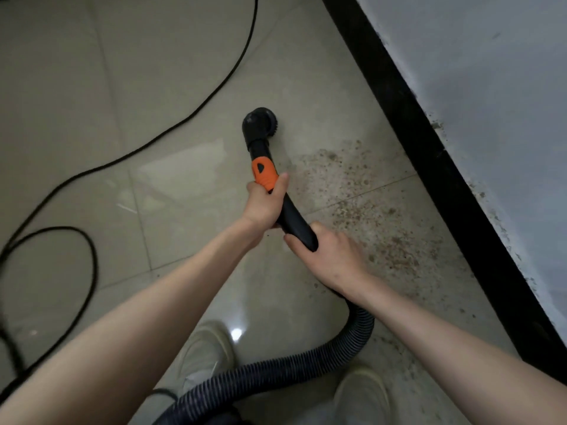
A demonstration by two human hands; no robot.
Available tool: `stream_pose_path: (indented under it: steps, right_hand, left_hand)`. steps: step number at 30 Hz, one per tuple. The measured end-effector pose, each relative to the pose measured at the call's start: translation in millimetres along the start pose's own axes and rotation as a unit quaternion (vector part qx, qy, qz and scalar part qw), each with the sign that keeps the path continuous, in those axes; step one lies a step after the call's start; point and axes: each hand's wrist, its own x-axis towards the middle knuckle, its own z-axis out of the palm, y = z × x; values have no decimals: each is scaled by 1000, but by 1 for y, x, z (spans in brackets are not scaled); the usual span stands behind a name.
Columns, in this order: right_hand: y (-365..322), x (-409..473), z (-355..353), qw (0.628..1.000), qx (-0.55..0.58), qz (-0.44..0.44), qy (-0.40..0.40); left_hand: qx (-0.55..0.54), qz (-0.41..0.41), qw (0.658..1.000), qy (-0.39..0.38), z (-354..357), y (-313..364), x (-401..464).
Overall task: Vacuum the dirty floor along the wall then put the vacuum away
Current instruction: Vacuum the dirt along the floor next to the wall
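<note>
Two hands grip your stiff, probably light vacuum wand [287, 207], left hand [264, 204] at the orange collar, right hand [331, 250] where the soft hose joins, brush head [257, 121] beside the dirt [368, 210].

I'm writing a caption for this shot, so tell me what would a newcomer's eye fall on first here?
First, the orange grip on the black vacuum wand at centre, held by the left hand high and the right hand lower, with the round brush head on the tile. Next, the brown dirt patch to its right, along the black baseboard. A black power cord loops across the floor at left.
</note>
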Motion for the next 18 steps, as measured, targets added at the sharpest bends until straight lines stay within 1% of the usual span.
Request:
stream_pose_path:
  steps: [6,9,12,14,18]
  right_hand:
    - [-30,-10,-11,996,-9,-68,-55]
    - [-41,-9,6,994,19,-85,-68]
    - [-57,-10,36,990,68,-93,-84]
    - [-62,-10,51,987,91,-89,-101]
    - [-56,-21,49,978,147,-63,-131]
  left_hand:
    - [-25,-21,995,92,-51,16,-17]
    - [-10,-16,990,139,-71,9,-13]
    - [1,-31,989,141,-92,-11,-6]
    - [-21,-57,989,134,-107,-27,-4]
    - [-65,-83,988,111,-117,-42,-9]
